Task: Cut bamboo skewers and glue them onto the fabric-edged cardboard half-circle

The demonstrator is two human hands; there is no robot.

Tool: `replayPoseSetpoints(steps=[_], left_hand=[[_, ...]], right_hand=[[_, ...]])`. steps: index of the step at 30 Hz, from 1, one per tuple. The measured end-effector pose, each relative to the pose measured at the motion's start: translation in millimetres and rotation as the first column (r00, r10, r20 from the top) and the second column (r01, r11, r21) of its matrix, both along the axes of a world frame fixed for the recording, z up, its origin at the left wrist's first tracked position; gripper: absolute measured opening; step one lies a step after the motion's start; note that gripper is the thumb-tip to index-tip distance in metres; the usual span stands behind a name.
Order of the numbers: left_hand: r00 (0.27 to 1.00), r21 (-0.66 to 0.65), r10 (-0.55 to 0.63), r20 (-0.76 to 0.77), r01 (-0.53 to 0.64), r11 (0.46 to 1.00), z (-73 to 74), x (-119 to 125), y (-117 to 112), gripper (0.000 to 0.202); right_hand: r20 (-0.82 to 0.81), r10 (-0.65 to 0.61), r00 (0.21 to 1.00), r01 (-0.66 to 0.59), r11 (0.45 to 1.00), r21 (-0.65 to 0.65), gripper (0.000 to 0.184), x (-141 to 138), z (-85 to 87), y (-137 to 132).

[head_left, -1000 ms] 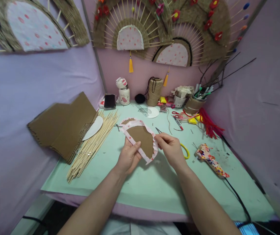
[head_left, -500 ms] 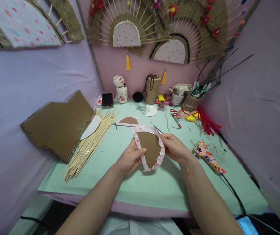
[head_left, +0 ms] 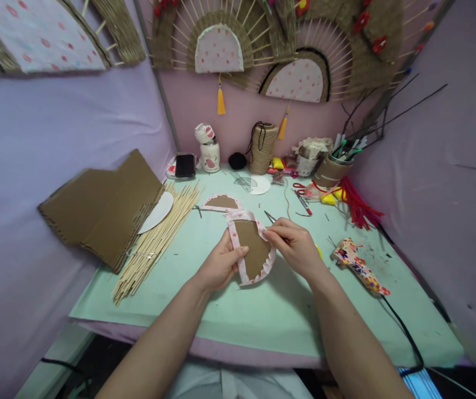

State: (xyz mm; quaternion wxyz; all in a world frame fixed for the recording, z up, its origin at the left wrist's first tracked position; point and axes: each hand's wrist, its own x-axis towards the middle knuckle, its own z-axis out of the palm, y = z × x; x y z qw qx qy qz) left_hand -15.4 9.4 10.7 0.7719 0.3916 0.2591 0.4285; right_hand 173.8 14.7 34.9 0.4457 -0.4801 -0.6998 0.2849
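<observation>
A half-round piece of brown cardboard (head_left: 252, 249) with pink spotted fabric folded over its rim is held above the table. My left hand (head_left: 219, 261) grips its straight side, thumb on the cardboard face and fingers behind. At the upper right of its curve, my right hand (head_left: 293, 246) pinches the fabric edge between thumb and fingers. Just behind the right hand lie scissors (head_left: 269, 216), partly hidden. Beyond the held piece rests a second fabric-edged cardboard half-round (head_left: 221, 203).
Thin bamboo sticks (head_left: 154, 244) and folded cardboard (head_left: 100, 205) lie on the left. A patterned glue gun (head_left: 360, 266) with a black cord is on the right. Along the back stand a twine spool (head_left: 262, 148), a jar (head_left: 210, 157) and a pen holder (head_left: 332, 168).
My right hand has come over the front of the curved edge and now pinches the fabric there. The left hand keeps its hold. The whole view has shifted slightly.
</observation>
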Motion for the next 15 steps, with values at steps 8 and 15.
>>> replayPoseSetpoints(steps=[8,15], left_hand=[[0.983,-0.030,-0.173,-0.063,0.171,0.985,-2.8,-3.5,-0.7,0.059],[0.988,-0.005,-0.131,-0.083,0.131,0.991,-2.8,-1.9,-1.1,0.057]], right_hand=[[-0.375,0.051,0.926,-0.235,0.855,-0.462,0.045,5.7,-10.7,4.1],[0.000,0.059,0.998,-0.059,0.994,-0.088,0.031,-0.5,1.3,-0.2]])
